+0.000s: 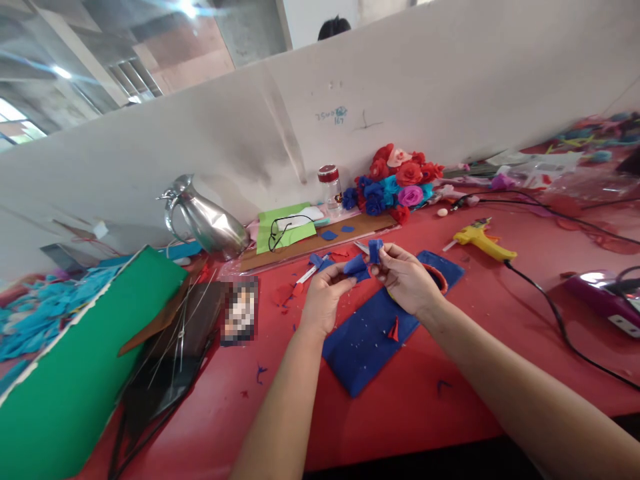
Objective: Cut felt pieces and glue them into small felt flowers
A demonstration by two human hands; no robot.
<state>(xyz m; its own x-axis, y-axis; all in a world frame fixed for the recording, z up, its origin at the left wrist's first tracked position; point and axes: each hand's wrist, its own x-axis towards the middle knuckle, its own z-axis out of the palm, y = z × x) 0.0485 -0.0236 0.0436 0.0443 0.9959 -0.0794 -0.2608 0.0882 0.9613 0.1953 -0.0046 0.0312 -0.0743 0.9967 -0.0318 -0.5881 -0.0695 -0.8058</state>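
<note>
Above a blue sheet (367, 350), I see a small blue strip (375, 251) pinched in the right hand (406, 275), thumb and fingers closed on it. Just beside, the left hand (323, 297) grips a loose blue piece (356, 266), its fingers nearly together. On the red table (280, 427), I have a yellow glue gun (481, 241) rightward, bunched flowers (403, 179) beyond.

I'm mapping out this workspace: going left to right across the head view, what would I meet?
Light-blue strips → silver jug → left hand → right hand → yellow glue gun → purple device.
</note>
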